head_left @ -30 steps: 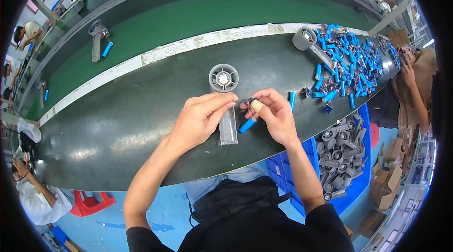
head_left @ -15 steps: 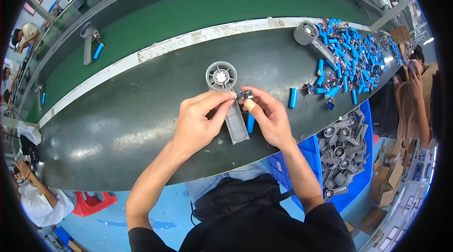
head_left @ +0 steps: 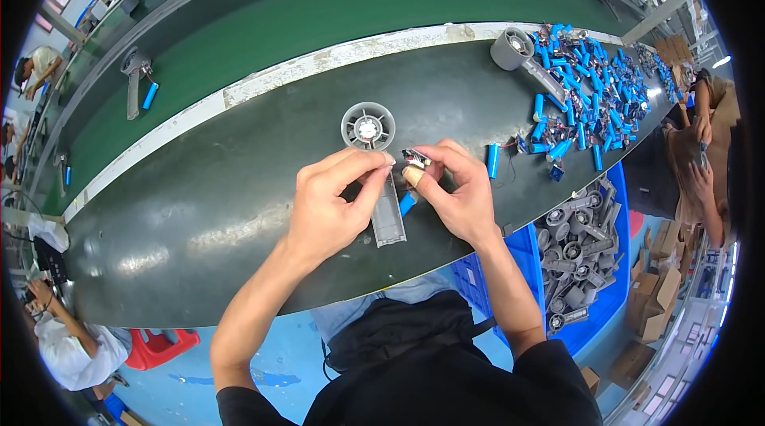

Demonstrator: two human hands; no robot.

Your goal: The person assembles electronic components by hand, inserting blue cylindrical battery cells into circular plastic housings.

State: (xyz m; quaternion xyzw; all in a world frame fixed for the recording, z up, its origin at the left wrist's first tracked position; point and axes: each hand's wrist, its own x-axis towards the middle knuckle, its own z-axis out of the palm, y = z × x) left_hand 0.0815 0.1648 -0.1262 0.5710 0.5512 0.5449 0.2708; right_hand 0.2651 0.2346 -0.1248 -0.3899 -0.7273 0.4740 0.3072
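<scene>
On the far green belt at the left, a grey fan part (head_left: pixel 131 83) lies with a blue battery cell (head_left: pixel 150 95) just beside it. On the dark worktable (head_left: pixel 199 211), the person's left hand (head_left: pixel 331 203) is curled, its fingertips pinched on the upper edge of the grey fan handle (head_left: pixel 388 219). The handle lies flat between the two hands, below the round grey fan head (head_left: pixel 368 125), which it joins; its long axis runs from the head toward the person, free end nearest the body. The right hand (head_left: pixel 458 195) is closed on a small circuit board (head_left: pixel 416 158) held just above the handle, and a blue cell (head_left: pixel 407 203) sits under its fingers beside the handle. Further right lie a single blue cell (head_left: pixel 492 160), a heap of blue cells (head_left: pixel 590 91), and a blue bin (head_left: pixel 594 266) of grey fan parts.
</scene>
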